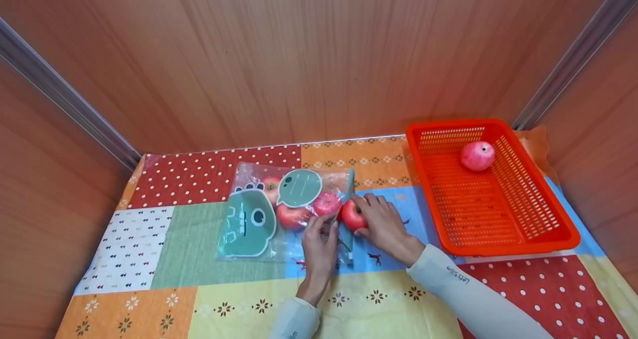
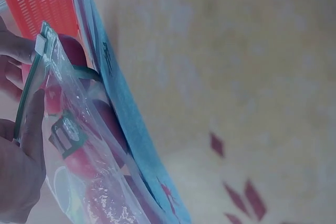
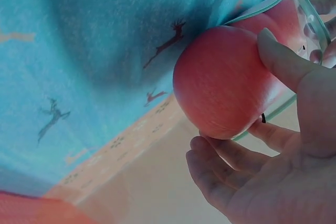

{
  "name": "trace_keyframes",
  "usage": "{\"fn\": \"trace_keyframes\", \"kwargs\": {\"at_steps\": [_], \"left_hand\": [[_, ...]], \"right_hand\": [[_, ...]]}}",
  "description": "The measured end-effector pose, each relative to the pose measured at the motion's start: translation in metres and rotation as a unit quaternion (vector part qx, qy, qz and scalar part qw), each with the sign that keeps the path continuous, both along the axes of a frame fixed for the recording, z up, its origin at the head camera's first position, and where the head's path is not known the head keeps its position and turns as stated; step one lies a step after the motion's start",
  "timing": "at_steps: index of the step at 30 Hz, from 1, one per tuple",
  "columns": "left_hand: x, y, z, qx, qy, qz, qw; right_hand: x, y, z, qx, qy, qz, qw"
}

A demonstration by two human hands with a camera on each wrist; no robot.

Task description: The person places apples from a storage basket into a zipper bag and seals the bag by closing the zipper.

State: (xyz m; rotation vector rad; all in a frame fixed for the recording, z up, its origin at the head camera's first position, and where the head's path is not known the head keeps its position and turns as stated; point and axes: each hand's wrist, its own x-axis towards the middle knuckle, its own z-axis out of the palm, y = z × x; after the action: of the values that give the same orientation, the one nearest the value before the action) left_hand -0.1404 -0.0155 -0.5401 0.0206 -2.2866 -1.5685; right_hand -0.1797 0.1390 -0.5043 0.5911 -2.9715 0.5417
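Observation:
A clear plastic slider zip bag point(image 1: 244, 239) with a green cartoon print lies flat on the cloth, its mouth facing right. Several red apples point(image 1: 292, 217) show through the plastic. At the mouth, my left hand point(image 1: 318, 249) pinches the bag's upper layer and lifts it; the green zip strip point(image 2: 27, 94) runs along those fingers in the left wrist view. My right hand point(image 1: 385, 225) grips another red apple point(image 3: 223, 85) with thumb and fingers around it, right at the opening. Behind this fruit, an apple inside the bag point(image 3: 281, 22) partly shows in the right wrist view.
To the right stands an orange-red plastic basket point(image 1: 451, 250) with slotted walls, holding one pinkish-red apple point(image 1: 477, 156). A patchwork cloth point(image 1: 194, 249) covers the table. Wood-grain panels point(image 1: 279, 70) rise at the back and on both sides.

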Motion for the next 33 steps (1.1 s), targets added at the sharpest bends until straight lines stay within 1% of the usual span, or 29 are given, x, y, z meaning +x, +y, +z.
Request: {"fn": "trace_keyframes", "kwargs": {"at_steps": [7,15,25,33], "left_hand": [[-0.001,0.001,0.000,0.002,0.005,-0.004,1.0000],[0.000,0.000,0.002,-0.001,0.005,0.000,1.0000],[-0.002,-0.001,0.002,0.004,0.036,0.007,0.9993],[-0.003,0.000,0.001,0.009,0.048,0.016,0.9987]], "right_hand": [[0.000,-0.009,-0.003,0.000,0.000,-0.010,1.000],[-0.002,-0.020,-0.009,-0.021,-0.008,-0.027,0.999],[-0.002,-0.029,-0.016,-0.037,0.003,-0.028,0.999],[-0.007,-0.031,-0.020,-0.055,-0.004,-0.028,0.998]]}}
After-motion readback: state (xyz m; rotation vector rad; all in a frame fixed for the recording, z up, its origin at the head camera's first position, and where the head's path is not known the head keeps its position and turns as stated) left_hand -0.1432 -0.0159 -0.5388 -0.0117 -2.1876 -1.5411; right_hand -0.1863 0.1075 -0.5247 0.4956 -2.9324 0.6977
